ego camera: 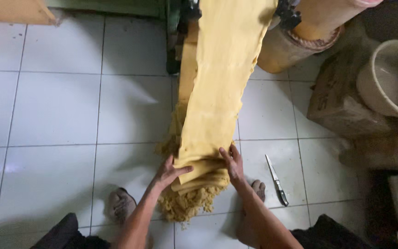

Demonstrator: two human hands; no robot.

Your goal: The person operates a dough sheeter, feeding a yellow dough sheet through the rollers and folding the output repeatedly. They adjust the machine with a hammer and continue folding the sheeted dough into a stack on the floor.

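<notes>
I see left hand (169, 171), right hand (232, 163) grasping long yellow dough sheet (217, 87) | lower centre | sheet's axis runs up-frame, between both hands

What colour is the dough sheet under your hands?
Yellow-ochre, plain and unpatterned; the dough sheet shows best in the head view.
</notes>
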